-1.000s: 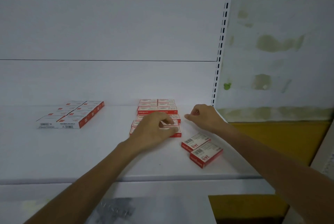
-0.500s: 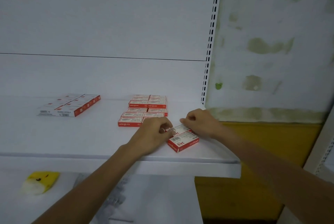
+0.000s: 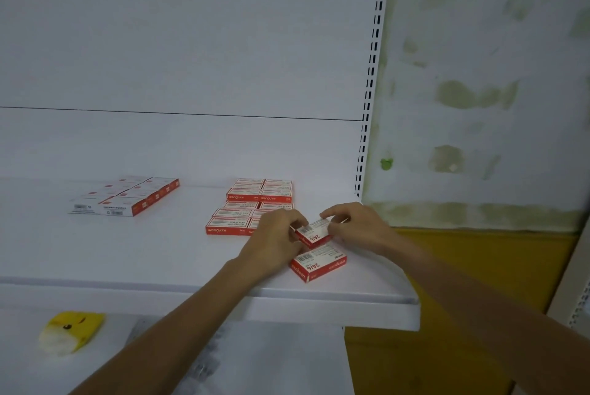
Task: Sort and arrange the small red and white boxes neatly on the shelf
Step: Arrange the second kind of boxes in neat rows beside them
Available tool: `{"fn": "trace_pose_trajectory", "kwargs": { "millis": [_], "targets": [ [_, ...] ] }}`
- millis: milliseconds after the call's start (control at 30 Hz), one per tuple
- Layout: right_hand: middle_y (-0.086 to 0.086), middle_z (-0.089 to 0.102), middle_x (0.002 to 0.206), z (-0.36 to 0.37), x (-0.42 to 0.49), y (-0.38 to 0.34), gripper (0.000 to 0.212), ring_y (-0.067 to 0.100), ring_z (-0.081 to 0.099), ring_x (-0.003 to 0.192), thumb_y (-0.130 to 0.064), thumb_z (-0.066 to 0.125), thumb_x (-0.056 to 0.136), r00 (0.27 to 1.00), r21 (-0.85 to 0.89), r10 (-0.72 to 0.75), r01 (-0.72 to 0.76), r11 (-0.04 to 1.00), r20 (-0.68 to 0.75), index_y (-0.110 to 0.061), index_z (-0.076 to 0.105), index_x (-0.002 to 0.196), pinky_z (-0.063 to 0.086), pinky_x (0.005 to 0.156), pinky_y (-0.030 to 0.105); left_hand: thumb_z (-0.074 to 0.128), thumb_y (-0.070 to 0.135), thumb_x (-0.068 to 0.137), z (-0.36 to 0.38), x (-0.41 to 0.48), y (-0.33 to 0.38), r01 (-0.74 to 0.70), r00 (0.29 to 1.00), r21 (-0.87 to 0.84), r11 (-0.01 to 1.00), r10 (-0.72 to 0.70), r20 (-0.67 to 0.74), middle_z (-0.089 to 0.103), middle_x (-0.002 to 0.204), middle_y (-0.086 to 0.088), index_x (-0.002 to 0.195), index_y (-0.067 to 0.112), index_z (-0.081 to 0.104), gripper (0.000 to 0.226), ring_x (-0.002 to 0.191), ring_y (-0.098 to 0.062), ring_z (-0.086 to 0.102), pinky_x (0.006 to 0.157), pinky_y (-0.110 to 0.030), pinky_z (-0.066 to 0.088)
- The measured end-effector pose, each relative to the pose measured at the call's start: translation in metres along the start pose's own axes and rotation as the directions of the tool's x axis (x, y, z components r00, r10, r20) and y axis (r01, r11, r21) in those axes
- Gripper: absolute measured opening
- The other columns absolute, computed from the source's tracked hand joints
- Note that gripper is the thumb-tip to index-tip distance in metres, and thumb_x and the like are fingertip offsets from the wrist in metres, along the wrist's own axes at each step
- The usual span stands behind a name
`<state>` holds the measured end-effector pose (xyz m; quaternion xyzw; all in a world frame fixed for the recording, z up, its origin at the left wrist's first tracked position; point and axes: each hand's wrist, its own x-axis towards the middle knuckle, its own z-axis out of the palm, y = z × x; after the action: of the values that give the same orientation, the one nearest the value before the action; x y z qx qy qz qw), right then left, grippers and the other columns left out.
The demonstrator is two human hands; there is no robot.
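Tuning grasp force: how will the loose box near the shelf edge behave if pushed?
Lying flat, the loose box likely slides, not tips or rolls. Sharp card edges suggest stiff. Left hand and right hand pinch its twin, so probably light.

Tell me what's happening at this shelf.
A person is tidying small boxes on a white shelf. The left hand and the right hand pinch one red and white box by its ends, near the shelf's front right. A second box lies askew just in front of it. A block of boxes sits in rows behind the left hand, and a separate group lies further left.
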<state>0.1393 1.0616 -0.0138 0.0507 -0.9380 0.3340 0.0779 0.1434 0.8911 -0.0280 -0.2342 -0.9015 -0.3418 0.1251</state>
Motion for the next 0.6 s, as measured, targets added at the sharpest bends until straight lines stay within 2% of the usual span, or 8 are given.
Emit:
{"fn": "trace_pose_trajectory", "kwargs": {
  "millis": [100,167,267,367,467,600],
  "targets": [
    [-0.002,0.064,0.113,-0.004,0.002,0.002,0.035,0.009,0.056,0.095,-0.01,0.061,0.081,0.999,0.015,-0.039,0.039,0.999,-0.021,-0.019,0.065,0.114,0.043,0.079,0.017,0.064,0.022,0.085,0.004,0.004,-0.002,-0.031,0.999,0.008,0.999,0.031,-0.011,0.061,0.118,-0.003,0.12,0.016,0.059,0.035,0.085,-0.008,0.057,0.063,-0.01,0.047],
    [-0.004,0.063,0.107,-0.007,0.003,0.002,0.036,0.011,0.056,0.095,-0.007,0.064,0.078,0.996,-0.005,-0.08,0.08,0.997,-0.047,-0.019,0.065,0.112,0.042,0.077,0.016,0.058,0.027,0.089,0.003,0.007,-0.001,-0.064,0.997,0.013,0.998,0.064,-0.048,0.062,0.114,-0.004,0.119,0.015,0.06,0.032,0.084,-0.006,0.055,0.067,-0.01,0.043],
    [-0.005,0.061,0.1,-0.007,0.007,-0.001,0.039,0.009,0.053,0.09,-0.01,0.07,0.077,0.984,-0.028,-0.151,0.148,0.989,-0.098,-0.019,0.06,0.113,0.039,0.07,0.007,0.048,0.026,0.095,0.0,0.013,0.002,-0.085,0.989,0.018,0.996,0.086,-0.124,0.066,0.106,-0.007,0.117,0.011,0.059,0.029,0.079,-0.008,0.053,0.06,-0.007,0.038],
    [0.001,0.062,0.1,0.0,0.012,-0.009,0.049,0.009,0.056,0.088,-0.011,0.071,0.079,0.977,0.042,-0.151,0.159,0.986,-0.149,-0.017,0.051,0.123,0.042,0.068,0.006,0.043,0.024,0.097,-0.004,0.018,-0.002,-0.022,0.986,-0.029,0.999,0.016,-0.166,0.066,0.104,-0.007,0.122,0.011,0.05,0.029,0.075,-0.009,0.057,0.06,-0.011,0.043],
    [0.003,0.061,0.105,0.006,0.02,-0.018,0.054,0.011,0.057,0.09,-0.011,0.07,0.08,0.97,0.058,-0.158,0.171,0.984,-0.184,-0.016,0.044,0.128,0.043,0.068,0.008,0.045,0.024,0.096,-0.011,0.022,-0.009,0.042,0.987,-0.145,0.989,-0.064,-0.15,0.067,0.104,-0.006,0.121,0.012,0.045,0.028,0.067,-0.007,0.059,0.051,-0.008,0.045],
    [0.003,0.064,0.109,0.012,0.031,-0.031,0.04,0.009,0.058,0.088,-0.007,0.07,0.078,0.948,0.066,-0.186,0.209,0.976,-0.257,-0.011,0.053,0.114,0.046,0.065,0.005,0.053,0.032,0.092,-0.024,0.026,-0.02,0.087,0.985,-0.296,0.951,-0.126,-0.115,0.07,0.101,-0.006,0.113,0.015,0.047,0.027,0.062,-0.003,0.062,0.048,-0.007,0.044]
  ]
}}
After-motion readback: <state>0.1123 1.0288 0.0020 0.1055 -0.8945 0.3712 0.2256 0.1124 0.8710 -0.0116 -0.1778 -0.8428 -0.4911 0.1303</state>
